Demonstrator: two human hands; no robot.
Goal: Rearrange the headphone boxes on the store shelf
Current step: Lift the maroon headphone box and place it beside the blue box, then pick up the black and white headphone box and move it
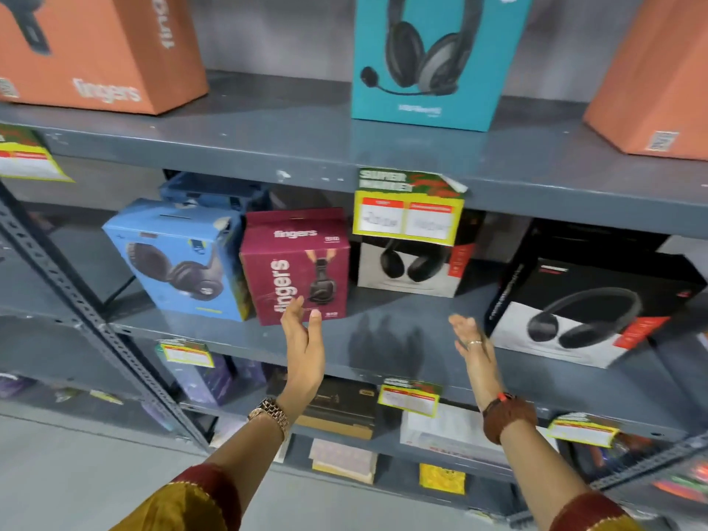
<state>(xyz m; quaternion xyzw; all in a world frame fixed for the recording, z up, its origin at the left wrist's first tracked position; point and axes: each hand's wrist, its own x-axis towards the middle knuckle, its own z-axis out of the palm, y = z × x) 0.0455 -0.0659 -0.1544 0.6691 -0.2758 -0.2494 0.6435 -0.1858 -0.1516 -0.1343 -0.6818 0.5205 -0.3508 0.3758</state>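
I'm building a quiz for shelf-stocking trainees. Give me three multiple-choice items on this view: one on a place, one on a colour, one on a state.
1. Where does the maroon box stand?
A. right of the light blue box
B. on the top shelf
C. on the floor

2. What colour is the box with a microphone headset on the top shelf?
A. black
B. teal
C. yellow

3. What state are the hands in?
A. both gripping a box
B. both open, holding nothing
C. one holding a price tag

Key:
1 A, the two stand side by side on the middle shelf.
2 B, its front is teal.
3 B, left hand and right hand are spread, palms facing.
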